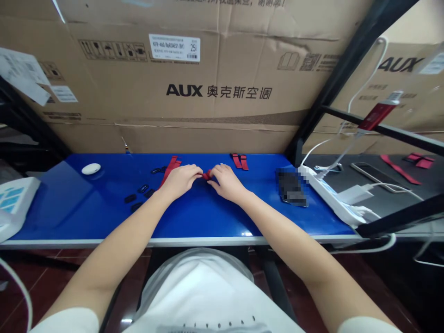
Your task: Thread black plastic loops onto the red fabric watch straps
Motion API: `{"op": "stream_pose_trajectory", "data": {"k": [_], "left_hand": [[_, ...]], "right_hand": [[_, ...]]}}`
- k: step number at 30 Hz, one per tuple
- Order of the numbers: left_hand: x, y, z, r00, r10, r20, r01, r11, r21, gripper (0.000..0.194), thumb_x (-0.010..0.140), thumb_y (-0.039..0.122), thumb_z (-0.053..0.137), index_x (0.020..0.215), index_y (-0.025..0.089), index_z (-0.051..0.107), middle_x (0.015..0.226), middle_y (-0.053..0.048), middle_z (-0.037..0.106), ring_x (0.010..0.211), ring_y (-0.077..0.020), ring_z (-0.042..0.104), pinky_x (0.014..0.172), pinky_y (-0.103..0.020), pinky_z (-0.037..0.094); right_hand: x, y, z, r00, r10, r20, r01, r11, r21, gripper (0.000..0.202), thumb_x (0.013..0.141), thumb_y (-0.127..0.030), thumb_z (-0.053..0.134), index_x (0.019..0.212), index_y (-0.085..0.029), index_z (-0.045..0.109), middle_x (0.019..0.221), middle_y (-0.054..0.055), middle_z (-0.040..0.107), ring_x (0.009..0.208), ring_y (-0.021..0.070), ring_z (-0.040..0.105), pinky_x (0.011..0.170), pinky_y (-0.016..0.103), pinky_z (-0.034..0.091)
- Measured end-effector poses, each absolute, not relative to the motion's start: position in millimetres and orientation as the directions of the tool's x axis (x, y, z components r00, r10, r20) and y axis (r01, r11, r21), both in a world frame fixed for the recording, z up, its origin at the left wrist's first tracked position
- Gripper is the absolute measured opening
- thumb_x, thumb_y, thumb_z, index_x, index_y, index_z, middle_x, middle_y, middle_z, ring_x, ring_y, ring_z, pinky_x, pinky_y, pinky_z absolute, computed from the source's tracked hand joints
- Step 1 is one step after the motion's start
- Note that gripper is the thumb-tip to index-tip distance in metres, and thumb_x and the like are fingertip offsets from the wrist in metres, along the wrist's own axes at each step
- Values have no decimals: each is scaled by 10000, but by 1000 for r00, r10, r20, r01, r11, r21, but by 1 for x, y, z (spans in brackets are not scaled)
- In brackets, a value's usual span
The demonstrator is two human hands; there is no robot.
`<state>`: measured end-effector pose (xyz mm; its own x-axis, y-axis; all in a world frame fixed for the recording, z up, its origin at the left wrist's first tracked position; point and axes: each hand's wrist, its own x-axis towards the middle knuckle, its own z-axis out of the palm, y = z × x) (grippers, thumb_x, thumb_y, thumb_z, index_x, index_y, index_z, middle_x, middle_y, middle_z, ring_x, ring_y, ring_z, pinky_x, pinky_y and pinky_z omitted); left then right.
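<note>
Over the middle of the blue table, my left hand (183, 180) and my right hand (227, 181) face each other with fingers closed. Between their fingertips they pinch a short red strap (206, 175), mostly covered by the fingers. Longer red straps (172, 165) lie just behind and left of my left hand, partly under it. Several black plastic buckles (143, 188) are scattered left of my left forearm. Behind my right hand lie red strap pieces with black fittings (240, 162).
A black phone (293, 188) and a white power strip (331, 199) with cables are on the right. A round white object (91, 169) lies at the far left. Cardboard boxes (222, 106) stand behind the blue table (215, 222), and a black metal frame post (324, 92) rises at right.
</note>
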<state>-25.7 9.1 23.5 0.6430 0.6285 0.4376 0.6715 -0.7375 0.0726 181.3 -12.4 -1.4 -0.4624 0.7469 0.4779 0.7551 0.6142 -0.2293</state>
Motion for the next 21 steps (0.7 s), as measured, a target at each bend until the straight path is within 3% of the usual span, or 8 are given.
{"op": "stream_pose_trajectory", "data": {"k": [3,5,7,9,12,16,19,21], "left_hand": [[-29,12,23,709,596,377,634,-773,30,266,964,242,413,1042,223,666,1021,-57,682,969,-197,623,871,-303,449],[-27,11,22,754,565,335,604,-796,-19,287,956,213,401,1039,225,676,1032,-69,680,981,-206,620,880,-317,445],[-24,9,21,765,558,320,600,-799,-39,301,958,212,388,1053,226,674,1036,-75,684,983,-213,622,882,-325,444],[-24,8,22,717,616,327,653,-757,-6,299,969,252,385,1083,239,661,1049,-62,692,984,-214,630,869,-318,448],[-33,13,30,550,768,329,794,-603,81,292,972,345,399,1117,272,642,1110,-35,694,1012,-225,628,868,-317,451],[-64,34,38,325,875,358,917,-384,106,375,964,393,370,1136,214,650,1211,-87,654,1157,-271,553,1002,-365,392],[-90,56,31,117,936,331,983,-156,93,452,963,358,312,1226,165,624,1426,-132,499,1352,-314,383,1110,-425,280],[-103,69,20,-20,980,199,995,0,101,504,949,384,327,1358,172,533,1542,-151,340,1415,-368,278,1122,-501,240]], "right_hand": [[183,-13,1,-463,712,528,720,649,-245,465,834,-292,649,1269,-182,527,1431,152,445,1346,311,371,1095,510,320],[182,-12,1,-502,680,535,704,680,-204,424,828,-286,656,1237,-210,574,1480,116,414,1406,306,297,1131,532,251],[184,-8,1,-543,683,489,704,688,-180,237,865,-288,616,1087,-222,669,1318,92,587,1321,278,433,1159,519,192],[190,-5,1,-532,744,405,740,641,-205,180,906,-316,568,961,-231,717,1038,63,715,1102,240,600,1144,467,238],[203,-1,4,-413,860,299,817,495,-296,252,940,-356,502,981,-253,728,888,39,741,917,220,659,971,346,421],[217,-1,8,-316,904,288,832,410,-373,325,971,-317,402,1148,-271,671,1048,28,734,980,227,661,808,281,471],[221,-2,9,-297,909,293,843,393,-366,347,983,-309,362,1200,-278,631,1151,23,704,1040,232,649,827,287,471],[222,-2,8,-299,913,276,844,388,-371,346,976,-259,360,1223,-246,602,1182,46,689,1062,227,638,852,286,464]]}}
